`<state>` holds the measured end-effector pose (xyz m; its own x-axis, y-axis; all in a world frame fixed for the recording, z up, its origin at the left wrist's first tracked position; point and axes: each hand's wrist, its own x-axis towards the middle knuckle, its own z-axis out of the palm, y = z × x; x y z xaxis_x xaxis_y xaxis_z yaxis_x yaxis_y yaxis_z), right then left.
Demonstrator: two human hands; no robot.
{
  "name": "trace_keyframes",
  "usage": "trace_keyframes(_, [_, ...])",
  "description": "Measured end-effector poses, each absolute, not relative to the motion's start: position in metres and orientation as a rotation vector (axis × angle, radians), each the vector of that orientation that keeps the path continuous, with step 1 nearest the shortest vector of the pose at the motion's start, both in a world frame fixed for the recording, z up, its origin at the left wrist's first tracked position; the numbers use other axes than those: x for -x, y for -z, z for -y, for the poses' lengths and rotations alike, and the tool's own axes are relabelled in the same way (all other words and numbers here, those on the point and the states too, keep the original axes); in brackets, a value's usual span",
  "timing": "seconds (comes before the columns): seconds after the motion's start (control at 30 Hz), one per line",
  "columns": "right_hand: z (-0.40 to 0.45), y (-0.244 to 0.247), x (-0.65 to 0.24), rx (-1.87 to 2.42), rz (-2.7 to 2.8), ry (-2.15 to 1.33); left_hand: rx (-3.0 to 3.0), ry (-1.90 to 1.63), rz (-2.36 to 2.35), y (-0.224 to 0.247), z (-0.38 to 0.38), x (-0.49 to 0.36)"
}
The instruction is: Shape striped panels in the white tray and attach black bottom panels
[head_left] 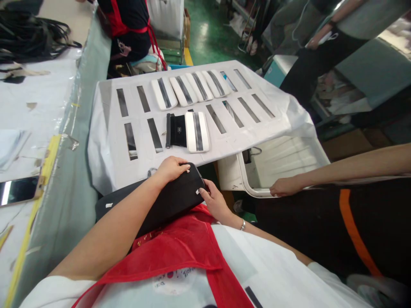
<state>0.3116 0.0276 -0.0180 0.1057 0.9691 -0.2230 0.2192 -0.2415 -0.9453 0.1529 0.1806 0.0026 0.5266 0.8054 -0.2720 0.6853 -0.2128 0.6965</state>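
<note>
A long, flat black padded case (160, 201), marked with small white bits, lies across my lap over a red apron. My left hand (171, 168) is closed on its far edge near the right end, thumb on top. At the right-hand corner, my right hand (215, 202) pinches the rim between thumb and fingers. Just beyond, on a slotted white-covered stand (180, 92), rests a white pad with a grey stripe (197, 132), with a black flap piece (177, 130) beside it. Several similar striped white pads (191, 88) overlap in a row farther back.
A co-worker's hand (284, 187) rests on the rim of a white bin (245, 182) at right. On the left, a table (48, 98) carries a phone (19, 189) and black straps (32, 36). Other people are at the back left and back right.
</note>
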Motion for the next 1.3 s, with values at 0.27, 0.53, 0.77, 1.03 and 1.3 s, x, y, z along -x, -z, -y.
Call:
trace_keyframes(0.27, [-0.057,0.024,-0.317,1.713,1.179,-1.243,-2.003,-0.185,-1.181,-0.009,-0.178,-0.151])
trace_keyframes(0.53, [-0.1,0.014,-0.315,1.467,1.23,-1.418,-2.093,-0.134,-1.147,-0.015,-0.172,-0.143])
trace_keyframes(0.77, [-0.112,0.022,-0.315,1.517,1.029,-1.492,-2.031,-0.108,-1.104,-0.013,-0.176,-0.141])
trace_keyframes(1.03, [-0.146,0.026,-0.309,1.508,1.036,-1.585,-2.014,-0.059,-1.099,-0.015,-0.183,-0.143])
trace_keyframes(1.3, [-0.122,0.026,-0.33,1.418,0.939,-1.57,-2.087,-0.132,-1.179,-0.012,-0.176,-0.151])
